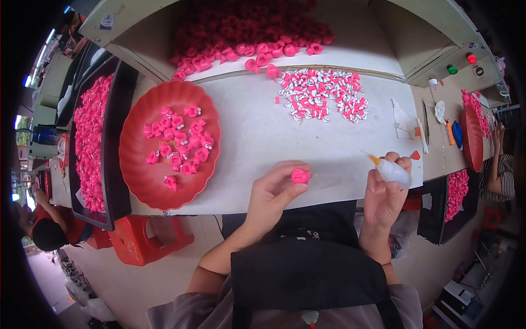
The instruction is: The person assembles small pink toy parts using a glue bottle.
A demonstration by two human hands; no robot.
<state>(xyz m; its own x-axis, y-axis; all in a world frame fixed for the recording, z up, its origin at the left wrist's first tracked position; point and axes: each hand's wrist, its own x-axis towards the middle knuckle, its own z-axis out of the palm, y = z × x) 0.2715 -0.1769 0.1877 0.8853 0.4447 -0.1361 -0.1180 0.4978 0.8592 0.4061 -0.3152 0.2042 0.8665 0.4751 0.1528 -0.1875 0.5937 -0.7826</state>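
Between the thumb and fingers of my left hand (276, 189) is a small pink plastic figure part (300, 176), held above the front of the white-covered bench. My right hand (385, 192) is wrapped round a white squeeze bottle (395, 174) whose yellowish nozzle tip points up and left, apart from the pink part. To the left, a red scalloped bowl (131, 159) holds several pink parts with small white pieces on them. Beyond my hands lies a spread of small pink-and-white pieces (318, 96) on the white sheet (246, 126).
A large heap of pink parts (235, 33) fills the shelf space at the back. Black trays (112, 142) of pink parts stand left and right. A red stool (145, 241) is below the bench. Co-workers sit on both sides; one wears a striped garment (501, 175).
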